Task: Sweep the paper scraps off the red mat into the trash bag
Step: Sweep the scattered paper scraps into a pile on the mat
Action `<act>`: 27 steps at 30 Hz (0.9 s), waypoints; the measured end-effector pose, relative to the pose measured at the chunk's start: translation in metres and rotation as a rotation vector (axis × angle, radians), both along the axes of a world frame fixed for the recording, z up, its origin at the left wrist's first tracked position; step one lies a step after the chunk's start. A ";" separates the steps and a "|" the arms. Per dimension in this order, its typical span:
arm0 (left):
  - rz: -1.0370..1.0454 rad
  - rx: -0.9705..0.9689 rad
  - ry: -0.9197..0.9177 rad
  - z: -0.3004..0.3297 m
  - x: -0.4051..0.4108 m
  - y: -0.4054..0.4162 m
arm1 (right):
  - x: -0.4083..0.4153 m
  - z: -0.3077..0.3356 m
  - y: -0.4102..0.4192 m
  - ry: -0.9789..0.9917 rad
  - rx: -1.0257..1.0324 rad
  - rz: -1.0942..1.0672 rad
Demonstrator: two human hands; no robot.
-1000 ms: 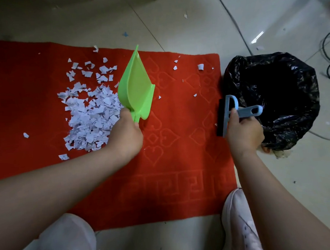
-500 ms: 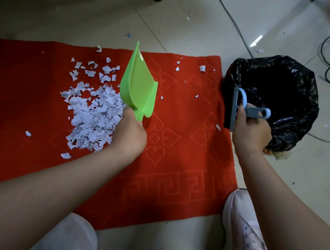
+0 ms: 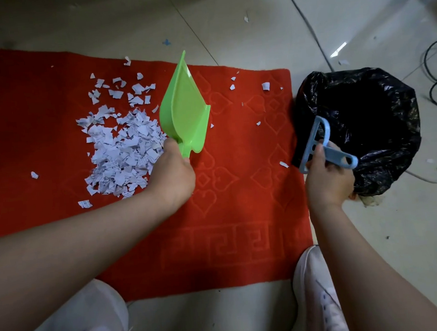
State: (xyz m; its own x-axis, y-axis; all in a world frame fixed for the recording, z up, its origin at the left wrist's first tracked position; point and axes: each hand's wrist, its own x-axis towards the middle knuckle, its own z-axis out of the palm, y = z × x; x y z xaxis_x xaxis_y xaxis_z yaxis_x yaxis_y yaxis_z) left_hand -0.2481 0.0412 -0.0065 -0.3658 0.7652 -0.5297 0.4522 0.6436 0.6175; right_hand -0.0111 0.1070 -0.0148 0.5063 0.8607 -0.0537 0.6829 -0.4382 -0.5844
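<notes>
Two hands, left hand (image 3: 171, 177) gripping dustpan (image 3: 184, 111), right hand (image 3: 328, 181) gripping brush (image 3: 316, 143)

right hand (image 3: 327, 181) lifted blue brush (image 3: 322, 145) off mat, over trash bag (image 3: 379, 107)

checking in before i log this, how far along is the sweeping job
Early. Done, as far as shows: only the tools taken up, left hand gripping the green dustpan, right hand gripping the blue brush at the black trash bag. In hand: the dustpan is tilted beside the scrap pile, empty. Left: the whole pile and strays on the red mat.
</notes>
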 end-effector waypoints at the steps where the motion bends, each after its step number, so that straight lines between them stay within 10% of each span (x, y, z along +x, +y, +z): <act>1: 0.003 0.000 0.000 0.000 0.000 0.000 | 0.001 0.000 -0.002 -0.073 -0.055 0.019; 8: -0.006 0.015 -0.021 0.001 0.005 0.001 | -0.014 -0.014 -0.013 0.438 -0.124 0.042; 16: 0.008 0.007 -0.023 0.000 0.002 0.000 | -0.015 0.008 0.009 -0.183 -0.125 0.087; 23: -0.001 0.005 -0.018 -0.001 0.005 0.003 | -0.031 -0.013 0.001 0.349 -0.133 0.088; 27: 0.012 0.007 -0.035 -0.002 0.004 0.002 | -0.024 0.006 0.007 0.134 0.023 0.113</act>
State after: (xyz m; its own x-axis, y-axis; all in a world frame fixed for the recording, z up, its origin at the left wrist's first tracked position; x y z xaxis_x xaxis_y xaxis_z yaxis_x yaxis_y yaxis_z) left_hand -0.2442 0.0431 -0.0081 -0.3562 0.7646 -0.5372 0.4230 0.6446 0.6369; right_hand -0.0349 0.1139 -0.0088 0.3961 0.9134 -0.0937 0.6423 -0.3485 -0.6826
